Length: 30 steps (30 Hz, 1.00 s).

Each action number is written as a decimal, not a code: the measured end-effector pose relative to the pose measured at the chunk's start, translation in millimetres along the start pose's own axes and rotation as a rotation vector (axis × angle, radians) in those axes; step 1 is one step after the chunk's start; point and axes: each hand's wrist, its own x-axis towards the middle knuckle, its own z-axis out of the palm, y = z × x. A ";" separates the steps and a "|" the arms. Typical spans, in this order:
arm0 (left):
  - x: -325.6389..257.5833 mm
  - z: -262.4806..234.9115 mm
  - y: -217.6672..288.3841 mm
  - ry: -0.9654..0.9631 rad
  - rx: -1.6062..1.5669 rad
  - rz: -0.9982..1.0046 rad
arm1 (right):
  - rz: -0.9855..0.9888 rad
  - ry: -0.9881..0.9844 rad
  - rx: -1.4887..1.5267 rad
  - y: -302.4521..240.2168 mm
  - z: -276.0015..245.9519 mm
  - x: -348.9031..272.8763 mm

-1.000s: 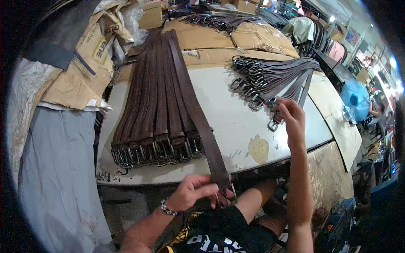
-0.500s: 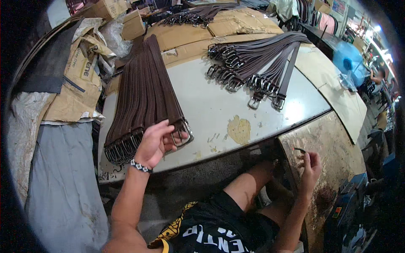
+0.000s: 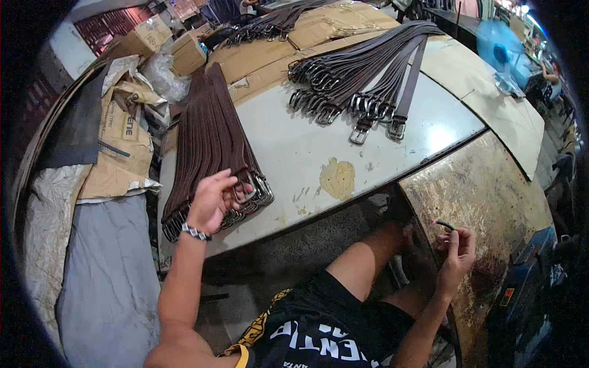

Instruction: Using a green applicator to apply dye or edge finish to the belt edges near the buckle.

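A stack of dark brown belts lies on the left of the white tabletop, metal buckles toward me. My left hand is closed at the near end of the stack, its fingers on a belt buckle lifted a little from the pile. Part of that grip is hidden behind the fingers. Over the worn wooden board on the right, my right hand pinches a short, thin, curved dark strip with a reddish tip; I cannot make out its exact kind.
A fanned pile of belts lies across the far middle of the white tabletop. More belts rest on cardboard behind. The wooden board adjoins at right, a blue fan beyond. Grey cloth hangs at left.
My left fingers have closed in on the buckle and raised it slightly. My right hand has turned, showing more of the dark strip. The whole view has shifted a little.
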 end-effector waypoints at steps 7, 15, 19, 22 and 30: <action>40.6 -28.0 14.7 0.064 0.096 -0.053 | -0.015 0.001 0.039 -1.0 1.6 -3.3; -51.6 -0.3 14.1 0.104 0.108 -0.058 | 0.014 -0.005 -0.014 -7.0 5.0 -5.6; -46.2 0.1 9.2 0.116 0.078 -0.083 | 0.004 0.003 -0.041 -5.6 2.9 -5.7; -19.2 -8.6 10.3 0.102 0.074 -0.044 | 0.002 -0.016 -0.032 -3.0 5.1 -5.2; 49.0 -30.0 14.7 0.086 0.295 0.022 | -0.012 -0.005 -0.068 -1.7 5.5 -4.7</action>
